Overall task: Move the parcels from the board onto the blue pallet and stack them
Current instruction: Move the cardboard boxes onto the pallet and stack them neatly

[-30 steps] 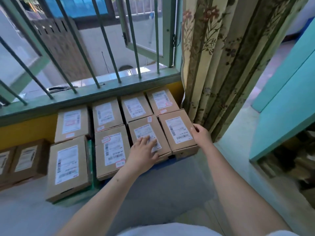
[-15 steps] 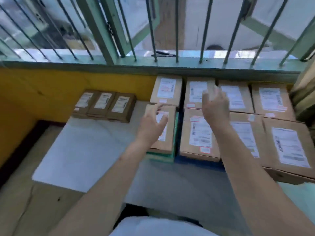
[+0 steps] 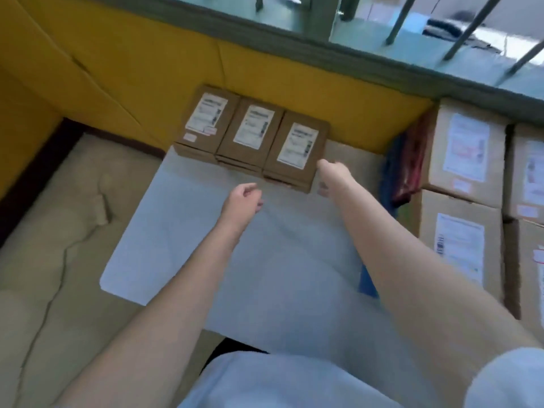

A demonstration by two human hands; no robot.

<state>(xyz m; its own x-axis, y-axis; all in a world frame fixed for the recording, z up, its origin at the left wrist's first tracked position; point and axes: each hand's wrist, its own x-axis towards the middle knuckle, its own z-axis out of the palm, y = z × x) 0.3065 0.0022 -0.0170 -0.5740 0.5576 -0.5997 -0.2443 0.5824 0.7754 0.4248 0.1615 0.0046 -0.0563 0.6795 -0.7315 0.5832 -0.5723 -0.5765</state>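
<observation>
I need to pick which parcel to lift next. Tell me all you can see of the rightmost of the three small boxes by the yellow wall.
The rightmost small box is brown cardboard with a white printed label on top, text blurred. It lies flat, seemingly on another box, beside the middle box. The right hand is at its right edge; contact unclear.

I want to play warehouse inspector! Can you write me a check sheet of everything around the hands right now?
Surface: pale board on the floor.
Job's things: three small parcels in a row at the board's far edge, against the yellow wall; bigger parcels packed to the right; blue pallet edge peeking out beneath.
Clutter: red and blue item wedged beside the big parcels, too blurred to name.
Grips: left hand loosely curled, empty; right hand close to the rightmost small parcel, contact unclear.
Cables: thin cord on the floor at left.
Surroundings: barred window above.
</observation>
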